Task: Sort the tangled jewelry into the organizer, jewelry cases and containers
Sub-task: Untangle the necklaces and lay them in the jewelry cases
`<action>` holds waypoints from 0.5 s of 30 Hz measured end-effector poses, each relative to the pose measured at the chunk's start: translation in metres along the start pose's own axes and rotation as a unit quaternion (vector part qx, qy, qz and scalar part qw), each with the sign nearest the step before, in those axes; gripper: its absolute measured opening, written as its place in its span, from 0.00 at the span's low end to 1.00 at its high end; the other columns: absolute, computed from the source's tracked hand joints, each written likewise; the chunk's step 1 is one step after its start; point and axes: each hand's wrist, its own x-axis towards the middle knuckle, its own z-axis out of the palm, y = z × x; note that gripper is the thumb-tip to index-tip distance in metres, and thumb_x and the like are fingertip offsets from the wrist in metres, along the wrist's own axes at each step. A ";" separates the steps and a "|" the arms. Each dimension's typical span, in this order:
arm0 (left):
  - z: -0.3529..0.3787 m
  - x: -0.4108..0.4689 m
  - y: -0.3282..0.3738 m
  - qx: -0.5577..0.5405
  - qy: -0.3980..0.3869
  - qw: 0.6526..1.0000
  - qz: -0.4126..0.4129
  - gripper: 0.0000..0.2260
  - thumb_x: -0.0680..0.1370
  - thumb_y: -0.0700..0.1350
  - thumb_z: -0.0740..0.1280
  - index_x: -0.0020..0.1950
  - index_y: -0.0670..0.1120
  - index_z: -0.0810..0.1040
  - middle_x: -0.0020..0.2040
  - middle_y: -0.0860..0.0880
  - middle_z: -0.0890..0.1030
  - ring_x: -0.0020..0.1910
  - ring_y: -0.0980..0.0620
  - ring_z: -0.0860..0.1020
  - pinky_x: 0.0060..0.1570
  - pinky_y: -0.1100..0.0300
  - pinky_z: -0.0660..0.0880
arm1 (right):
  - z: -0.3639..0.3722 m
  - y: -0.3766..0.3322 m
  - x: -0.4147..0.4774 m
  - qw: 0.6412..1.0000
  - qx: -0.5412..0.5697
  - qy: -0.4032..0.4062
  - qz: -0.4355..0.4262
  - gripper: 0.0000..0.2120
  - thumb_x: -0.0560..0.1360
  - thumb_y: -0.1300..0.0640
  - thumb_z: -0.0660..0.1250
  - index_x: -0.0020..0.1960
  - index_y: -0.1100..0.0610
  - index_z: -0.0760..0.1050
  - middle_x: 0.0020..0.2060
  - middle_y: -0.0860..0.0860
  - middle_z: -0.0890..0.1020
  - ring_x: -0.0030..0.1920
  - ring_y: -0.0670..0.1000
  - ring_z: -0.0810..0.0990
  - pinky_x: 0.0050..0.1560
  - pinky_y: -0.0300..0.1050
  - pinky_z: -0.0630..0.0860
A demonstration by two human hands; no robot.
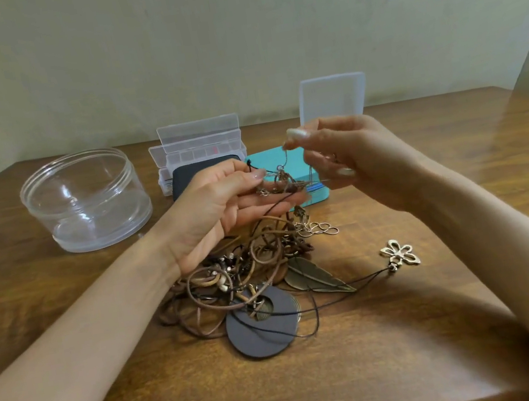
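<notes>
Left hand (219,207), raised just in front of the teal case (296,160), cradles a knot of chains and cords (282,181), its thumb clamping a black cord. Right hand (353,158) pinches a fine chain (286,158) rising from that knot, probably to draw it free. The tangled jewelry (251,278) lies on the worktop (418,349) nearer the person than the case; cords running up to the knot may drag. Left of the case stand a dark case (189,174), a compartment organizer (200,144) and a clear round container (86,200); behind it is a frosted box (331,96).
</notes>
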 end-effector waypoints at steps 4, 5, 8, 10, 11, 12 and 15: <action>0.000 0.000 -0.001 0.006 0.012 1.000 0.013 0.04 0.79 0.36 0.59 0.51 0.38 0.71 0.49 0.36 0.83 0.50 0.41 0.82 0.49 0.56 0.80 | 0.009 0.001 -0.002 0.983 -0.180 -0.007 -0.047 0.10 0.66 0.54 0.73 0.43 0.59 0.79 0.27 0.50 0.71 0.24 0.41 0.63 0.24 0.32 0.59; 0.000 0.000 -0.001 0.012 0.018 1.000 0.015 0.04 0.79 0.37 0.59 0.51 0.38 0.71 0.48 0.37 0.83 0.50 0.41 0.82 0.49 0.56 0.80 | 0.011 0.002 -0.002 0.976 -0.210 0.000 -0.064 0.07 0.67 0.57 0.74 0.42 0.59 0.79 0.27 0.50 0.71 0.24 0.41 0.64 0.24 0.31 0.60; 0.001 0.001 -0.002 0.047 0.028 0.998 0.018 0.04 0.78 0.37 0.60 0.51 0.38 0.72 0.48 0.39 0.83 0.49 0.43 0.83 0.48 0.57 0.80 | 0.013 0.006 -0.001 0.968 -0.229 0.038 -0.093 0.05 0.68 0.60 0.75 0.38 0.58 0.79 0.24 0.45 0.73 0.23 0.40 0.67 0.24 0.29 0.61; 0.000 0.001 -0.001 0.083 0.040 0.995 0.020 0.03 0.78 0.38 0.61 0.50 0.39 0.73 0.47 0.40 0.84 0.48 0.44 0.83 0.46 0.59 0.81 | 0.011 0.004 0.000 0.974 -0.197 0.064 -0.096 0.06 0.68 0.61 0.75 0.36 0.58 0.78 0.23 0.44 0.76 0.22 0.39 0.68 0.24 0.29 0.62; -0.001 0.001 -0.001 0.105 0.048 0.993 0.019 0.03 0.78 0.38 0.62 0.49 0.40 0.73 0.46 0.41 0.84 0.46 0.45 0.83 0.45 0.59 0.81 | 0.010 0.003 -0.001 0.977 -0.179 0.071 -0.093 0.06 0.68 0.61 0.75 0.36 0.59 0.78 0.24 0.44 0.77 0.22 0.39 0.69 0.24 0.31 0.62; -0.002 0.002 -0.001 0.126 0.054 0.990 0.018 0.03 0.77 0.39 0.63 0.49 0.40 0.74 0.44 0.42 0.84 0.45 0.46 0.84 0.44 0.60 0.81 | 0.008 0.002 -0.001 0.980 -0.162 0.075 -0.088 0.06 0.68 0.61 0.74 0.36 0.60 0.78 0.23 0.44 0.77 0.22 0.39 0.69 0.24 0.32 0.62; -0.005 0.002 -0.001 0.159 0.063 0.985 0.018 0.06 0.74 0.43 0.66 0.48 0.42 0.75 0.39 0.45 0.83 0.38 0.52 0.82 0.39 0.63 0.80 | 0.004 0.001 -0.001 0.986 -0.133 0.076 -0.068 0.06 0.68 0.60 0.74 0.36 0.60 0.78 0.21 0.44 0.75 0.21 0.40 0.65 0.24 0.35 0.61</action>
